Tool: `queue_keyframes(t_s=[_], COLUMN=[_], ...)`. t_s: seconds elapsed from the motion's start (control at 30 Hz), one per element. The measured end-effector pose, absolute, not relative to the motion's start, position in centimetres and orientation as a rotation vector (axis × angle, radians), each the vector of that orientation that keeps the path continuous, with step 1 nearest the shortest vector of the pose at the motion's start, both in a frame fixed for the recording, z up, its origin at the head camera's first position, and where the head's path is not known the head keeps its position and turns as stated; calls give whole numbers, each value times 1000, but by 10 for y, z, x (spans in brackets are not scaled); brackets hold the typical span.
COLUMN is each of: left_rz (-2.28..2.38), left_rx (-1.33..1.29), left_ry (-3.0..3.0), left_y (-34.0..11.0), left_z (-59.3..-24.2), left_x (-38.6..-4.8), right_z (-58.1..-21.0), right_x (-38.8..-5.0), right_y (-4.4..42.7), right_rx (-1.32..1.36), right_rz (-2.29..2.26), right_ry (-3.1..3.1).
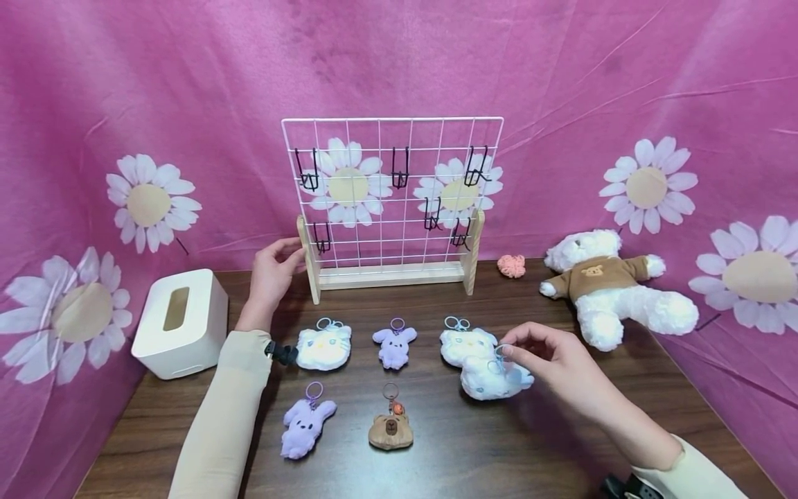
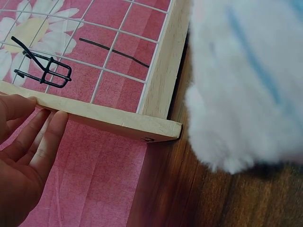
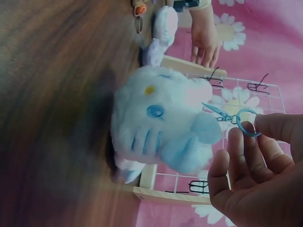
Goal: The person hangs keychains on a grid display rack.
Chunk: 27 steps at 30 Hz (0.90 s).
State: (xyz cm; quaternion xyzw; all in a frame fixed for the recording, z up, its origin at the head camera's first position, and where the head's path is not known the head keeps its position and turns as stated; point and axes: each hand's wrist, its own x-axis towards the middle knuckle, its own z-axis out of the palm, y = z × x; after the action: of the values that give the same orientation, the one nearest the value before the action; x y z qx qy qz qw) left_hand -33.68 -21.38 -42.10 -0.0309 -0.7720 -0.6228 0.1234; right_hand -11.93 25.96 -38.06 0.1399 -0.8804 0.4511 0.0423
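Between thumb and fingers, my right hand [image 1: 564, 367] pinches the blue key ring [image 3: 248, 122] of a white cat plush keychain [image 1: 489, 380]. In the right wrist view this cat plush, with its blue bow, hangs from the ring beside the fingertips. It overlaps another white cat keychain [image 1: 464, 344] in the head view. My left hand [image 1: 272, 277] holds the left wooden post [image 2: 109, 115] of a white wire grid rack [image 1: 393, 277], thumb on one side and fingers on the other. Several black hooks [image 1: 400, 168] hang on the grid, with no keychains on them.
On the table lie a third white cat keychain [image 1: 324, 348], two purple dog keychains [image 1: 394, 348] [image 1: 303, 428] and a brown capybara keychain [image 1: 391, 431]. A white tissue box [image 1: 187, 326] stands left; a teddy bear [image 1: 601, 277] and a pink heart-shaped piece [image 1: 511, 266] lie right.
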Motion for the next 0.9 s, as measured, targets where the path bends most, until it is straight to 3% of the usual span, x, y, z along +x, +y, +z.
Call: queue_keyframes(t_s=[0.9], left_rz=[-1817], left_rx=[-85], left_ry=[-2273], left_y=[-215], left_z=[-421], left_x=[-337], right_z=[-351], right_x=[-168], right_y=[264], right_rx=[345], right_rz=[1331], right_ry=[-2609])
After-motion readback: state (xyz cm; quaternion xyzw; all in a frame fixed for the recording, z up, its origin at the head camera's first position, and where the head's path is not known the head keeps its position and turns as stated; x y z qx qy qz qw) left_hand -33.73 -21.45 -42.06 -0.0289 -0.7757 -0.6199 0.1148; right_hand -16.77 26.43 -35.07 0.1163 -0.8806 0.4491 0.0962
